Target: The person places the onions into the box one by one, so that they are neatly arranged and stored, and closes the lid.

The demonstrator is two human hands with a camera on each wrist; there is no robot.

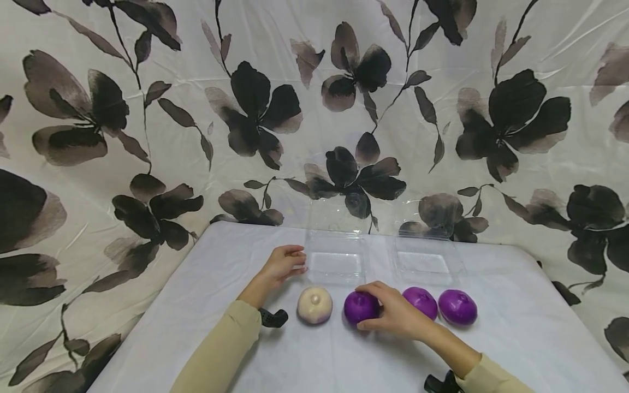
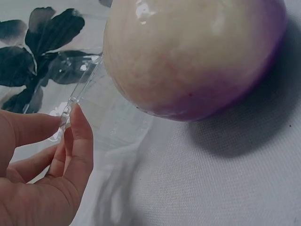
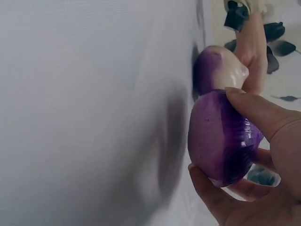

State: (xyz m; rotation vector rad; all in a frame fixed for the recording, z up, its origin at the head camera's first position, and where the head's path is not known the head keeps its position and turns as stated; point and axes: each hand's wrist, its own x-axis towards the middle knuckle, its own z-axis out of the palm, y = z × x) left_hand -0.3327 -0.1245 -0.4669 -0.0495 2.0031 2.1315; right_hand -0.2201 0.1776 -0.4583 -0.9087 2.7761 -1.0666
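My left hand (image 1: 284, 263) is at the left edge of a clear plastic clamshell box (image 1: 339, 277) with its lid raised. Thumb and fingertips pinch that edge in the left wrist view. Closer to me stands a cream turnip (image 1: 315, 307), blushed purple low on its side (image 2: 207, 96). To its right, my right hand (image 1: 393, 312) grips a dark purple onion (image 1: 360, 308), thumb on one side and fingers round the other. The right wrist view shows the onion's paler pink-purple underside (image 3: 206, 136) close to the white cloth.
Two brighter purple onion-like vegetables (image 1: 420, 302) (image 1: 458, 307) sit right of my right hand. Behind them stands a second open clear box (image 1: 427, 277). A floral curtain (image 1: 275, 33) hangs along the back of the white-covered table (image 1: 314, 363).
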